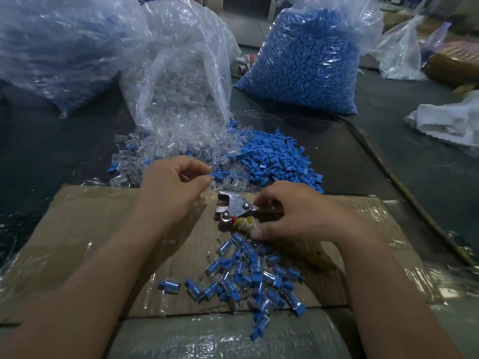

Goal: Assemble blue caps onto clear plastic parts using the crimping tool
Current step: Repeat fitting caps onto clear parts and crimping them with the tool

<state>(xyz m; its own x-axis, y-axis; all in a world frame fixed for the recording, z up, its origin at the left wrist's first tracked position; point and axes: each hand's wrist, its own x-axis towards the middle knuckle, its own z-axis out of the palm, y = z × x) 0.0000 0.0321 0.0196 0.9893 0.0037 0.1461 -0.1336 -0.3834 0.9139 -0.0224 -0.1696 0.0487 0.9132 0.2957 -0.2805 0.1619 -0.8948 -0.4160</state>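
Over cardboard (90, 229), left hand (171, 185) pinches a blue cap (215, 174); right hand (293, 213) grips the crimping tool (233, 206).

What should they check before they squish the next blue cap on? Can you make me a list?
1. Left hand has a piece: ok, it pinches a blue cap.
2. A clear piece goes with that cap: cannot tell, it is blurred.
3. Right hand holds the crimping tool: ok.
4. Tool's mouth is empty: cannot tell.
5. More loose caps and clear parts close by: ok.
6. Finished pile out of the tool's way: ok, it lies nearer the person on the cardboard.
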